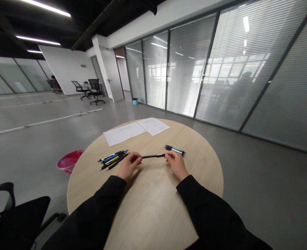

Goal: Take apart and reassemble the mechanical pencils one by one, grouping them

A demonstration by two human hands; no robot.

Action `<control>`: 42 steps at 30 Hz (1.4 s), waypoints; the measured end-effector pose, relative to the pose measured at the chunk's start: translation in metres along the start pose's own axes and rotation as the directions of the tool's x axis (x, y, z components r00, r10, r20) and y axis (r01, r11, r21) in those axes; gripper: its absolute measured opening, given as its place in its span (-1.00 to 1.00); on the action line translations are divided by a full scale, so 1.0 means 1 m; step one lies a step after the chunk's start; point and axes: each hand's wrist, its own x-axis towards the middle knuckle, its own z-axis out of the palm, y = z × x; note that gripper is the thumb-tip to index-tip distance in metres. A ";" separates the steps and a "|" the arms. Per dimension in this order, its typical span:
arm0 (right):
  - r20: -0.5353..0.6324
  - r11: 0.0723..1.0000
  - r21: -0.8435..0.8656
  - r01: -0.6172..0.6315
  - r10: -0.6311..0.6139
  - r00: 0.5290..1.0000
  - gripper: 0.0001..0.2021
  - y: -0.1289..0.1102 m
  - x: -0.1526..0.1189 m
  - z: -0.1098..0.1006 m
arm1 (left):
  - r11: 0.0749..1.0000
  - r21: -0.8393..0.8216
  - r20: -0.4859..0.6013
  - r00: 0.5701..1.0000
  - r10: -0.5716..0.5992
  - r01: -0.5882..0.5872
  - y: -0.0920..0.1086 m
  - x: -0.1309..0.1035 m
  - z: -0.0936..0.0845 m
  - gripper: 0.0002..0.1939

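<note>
Left hand (130, 165) and right hand (177, 164) pinched opposite ends of 1 black pen (153, 156). Pen pile (112, 159) sat by left.

Even, moderate light: daylight glows through the blinds (184, 66) beyond and to the right of the fingers (138, 160), and strip lights (46, 7) burn white against the dark ceiling (88, 8) high to their left. Shadows on the tabletop (153, 211) beneath the fingers are faint and soft-edged. Wide-angle distortion tilts the partition frames (276, 69) well to the fingers' right (print on the sheet (155, 128) beyond the fingers is too soft to read).
</note>
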 end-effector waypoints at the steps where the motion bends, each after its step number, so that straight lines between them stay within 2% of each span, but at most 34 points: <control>1: 0.002 1.000 -0.002 0.002 -0.002 1.000 -0.77 0.000 0.000 0.000 | 1.000 0.000 -0.003 1.000 0.003 -0.003 0.000 0.000 0.000 -0.71; 23: 0.040 0.999 0.006 -0.039 0.038 0.998 -0.74 -0.007 -0.003 -0.001 | 0.999 -0.041 -0.011 1.000 -0.004 0.003 -0.002 0.001 -0.001 -0.70; 32: -0.020 0.995 0.083 -0.050 0.052 0.998 -0.73 -0.003 -0.002 0.002 | 0.994 -0.102 -0.012 0.999 -0.047 0.046 -0.001 -0.001 0.001 -0.71; 42: -0.013 0.996 0.075 -0.047 0.048 0.999 -0.79 0.000 0.000 0.002 | 0.992 -0.117 -0.009 0.998 -0.055 0.054 -0.003 -0.001 0.000 -0.73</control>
